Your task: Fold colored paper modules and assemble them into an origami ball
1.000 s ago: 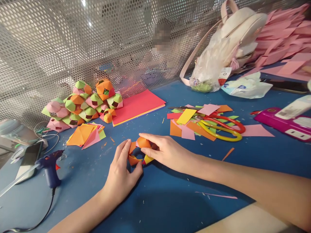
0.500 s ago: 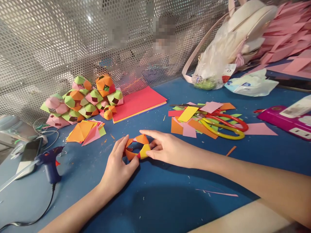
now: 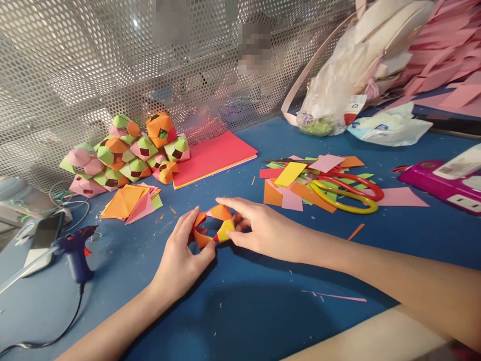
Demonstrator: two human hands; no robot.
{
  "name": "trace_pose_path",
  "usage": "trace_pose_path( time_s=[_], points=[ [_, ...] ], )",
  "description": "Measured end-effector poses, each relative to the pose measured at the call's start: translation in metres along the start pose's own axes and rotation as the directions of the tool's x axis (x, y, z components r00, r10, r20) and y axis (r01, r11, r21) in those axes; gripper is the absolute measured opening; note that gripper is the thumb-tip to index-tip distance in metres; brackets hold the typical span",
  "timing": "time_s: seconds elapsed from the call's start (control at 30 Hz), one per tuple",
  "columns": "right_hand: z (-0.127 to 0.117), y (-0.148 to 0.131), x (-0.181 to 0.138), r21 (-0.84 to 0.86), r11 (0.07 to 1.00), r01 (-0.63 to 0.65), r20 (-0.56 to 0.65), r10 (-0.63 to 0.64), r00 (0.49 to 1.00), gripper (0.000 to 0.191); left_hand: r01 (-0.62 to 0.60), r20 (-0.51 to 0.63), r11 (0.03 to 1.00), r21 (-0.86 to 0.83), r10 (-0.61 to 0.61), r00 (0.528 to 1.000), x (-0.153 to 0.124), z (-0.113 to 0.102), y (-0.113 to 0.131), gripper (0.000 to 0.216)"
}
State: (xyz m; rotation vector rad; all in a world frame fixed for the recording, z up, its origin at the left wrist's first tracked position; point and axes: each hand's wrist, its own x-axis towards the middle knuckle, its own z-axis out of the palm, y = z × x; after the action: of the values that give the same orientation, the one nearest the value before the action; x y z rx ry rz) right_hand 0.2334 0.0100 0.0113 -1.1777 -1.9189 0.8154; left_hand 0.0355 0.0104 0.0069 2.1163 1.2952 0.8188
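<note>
Between my hands is a folded paper ring (image 3: 226, 229) in orange and yellow with a bit of red, open in its middle. My left hand (image 3: 184, 250) grips its left side, thumb at the near edge and fingers behind. On the right side, my right hand (image 3: 259, 228) pinches the yellow part with the thumb in front, its index finger stretched along the top; the other fingers are curled and partly hidden. Beyond my left hand lies a fan of folded paper pieces (image 3: 126, 202) in orange, pink and green.
Folded paper balls (image 3: 124, 155) are piled by the mesh screen, beside red sheets (image 3: 216, 155). Scissors (image 3: 345, 195) lie over paper scraps at right. A glue gun (image 3: 78, 253) and phone (image 3: 45, 240) are at left. A purple power strip (image 3: 432, 183) lies far right.
The camera view has shifted slightly. Both hands keep nearly the same hold on the paper ring, and the things on the table stay in place.
</note>
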Motion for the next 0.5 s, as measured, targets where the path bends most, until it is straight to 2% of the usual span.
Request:
trace_pose_path(
  time_s=[0.13, 0.37, 0.5],
  points=[
    [0.0003, 0.0013, -0.0002, -0.033, 0.999, 0.033, -0.022, -0.033, 0.999, 0.059, -0.016, 0.012, 1.0, 0.021, 0.016, 1.0, 0.0004, 0.0005, -0.0008, 0.068],
    [0.0007, 0.0027, -0.0016, -0.069, 0.995, 0.067, -0.035, -0.07, 0.997, 0.058, 0.005, 0.008, 0.991, 0.13, -0.007, 1.0, 0.0008, -0.0003, 0.0024, 0.064],
    [0.0003, 0.0035, 0.0002, -0.056, 0.997, 0.046, -0.027, -0.047, 0.999, 0.059, 0.007, 0.023, 0.99, 0.143, -0.01, 1.0, 0.0017, 0.0002, 0.0025, 0.065]
  ],
)
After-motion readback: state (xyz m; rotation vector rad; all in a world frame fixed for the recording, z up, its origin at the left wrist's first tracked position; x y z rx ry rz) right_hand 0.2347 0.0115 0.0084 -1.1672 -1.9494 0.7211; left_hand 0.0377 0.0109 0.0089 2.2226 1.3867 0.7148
